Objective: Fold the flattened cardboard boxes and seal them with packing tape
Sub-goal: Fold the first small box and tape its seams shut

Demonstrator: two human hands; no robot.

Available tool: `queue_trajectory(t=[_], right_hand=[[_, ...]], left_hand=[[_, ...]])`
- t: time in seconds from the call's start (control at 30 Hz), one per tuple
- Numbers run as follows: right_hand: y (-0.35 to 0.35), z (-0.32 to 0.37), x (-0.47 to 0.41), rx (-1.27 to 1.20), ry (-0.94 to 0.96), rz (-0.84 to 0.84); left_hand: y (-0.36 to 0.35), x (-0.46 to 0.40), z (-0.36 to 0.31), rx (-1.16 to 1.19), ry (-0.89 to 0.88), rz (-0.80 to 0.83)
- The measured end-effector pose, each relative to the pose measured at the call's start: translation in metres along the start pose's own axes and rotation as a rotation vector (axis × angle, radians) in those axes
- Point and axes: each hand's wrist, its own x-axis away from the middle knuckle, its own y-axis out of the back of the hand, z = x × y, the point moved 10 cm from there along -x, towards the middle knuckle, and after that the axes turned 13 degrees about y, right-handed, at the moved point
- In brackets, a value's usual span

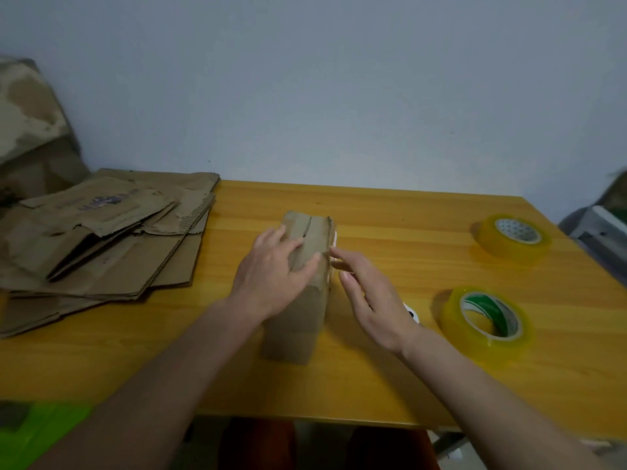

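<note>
A: Table [390,212], then the flat stack [101,245] at nine o'clock; where's the box?

B: Box [298,313] at centre. Left hand [271,276] presses its flaps with straight fingers; right hand [369,296] is relaxed beside it.

A: Risk?

B: Flaps may spring open while reaching for the tape roll [485,320] at three o'clock.

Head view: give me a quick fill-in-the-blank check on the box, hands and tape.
1. The left hand rests flat on the ____ of the folded box.
2. ____ tape rolls lie on the table.
3. The stack of flattened boxes lies on the box's ____ side.

Missing: top; two; left
</note>
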Motion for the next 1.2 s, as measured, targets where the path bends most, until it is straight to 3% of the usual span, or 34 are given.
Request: queue_trajectory(t=[0.07, 0.17, 0.23, 0.33, 0.43, 0.53, 0.63, 0.83, 0.97, 1.07, 1.2], right_hand=[[0.008, 0.005, -0.006, 0.017, 0.005, -0.098], [0.02, -0.001, -0.018, 0.102, -0.037, -0.179], [0.022, -0.007, -0.026, 0.174, -0.056, -0.137], [0.008, -0.028, -0.035, 0.224, -0.2, 0.056], [-0.006, -0.057, -0.035, 0.041, -0.437, 0.137], [-0.013, -0.07, -0.027, -0.297, -0.603, 0.041], [-0.011, -0.076, -0.022, -0.479, -0.638, -0.054], [0.001, -0.079, -0.013, -0.434, -0.635, -0.069], [0.011, -0.088, 0.005, -0.544, -0.677, -0.333], [0.023, -0.093, 0.019, -0.507, -0.704, -0.456], [0.036, -0.086, 0.031, -0.452, -0.696, -0.539]], left_hand=[[-0.013, 0.003, -0.008, -0.213, 0.085, 0.085], [-0.023, 0.004, -0.011, -0.336, 0.118, 0.196], [-0.026, 0.007, -0.013, -0.39, 0.042, 0.307], [-0.024, 0.018, -0.019, -0.464, -0.126, 0.403], [-0.01, 0.017, -0.017, -0.438, -0.171, 0.327], [-0.003, 0.014, -0.012, -0.398, -0.16, 0.278], [0.002, 0.013, -0.013, -0.343, -0.162, 0.264], [0.019, 0.003, -0.013, -0.22, -0.159, 0.014], [-0.005, -0.003, -0.021, -0.092, -0.182, 0.147], [-0.036, 0.004, -0.024, -0.206, -0.227, 0.266], [-0.046, 0.006, -0.03, -0.058, -0.306, 0.209]])
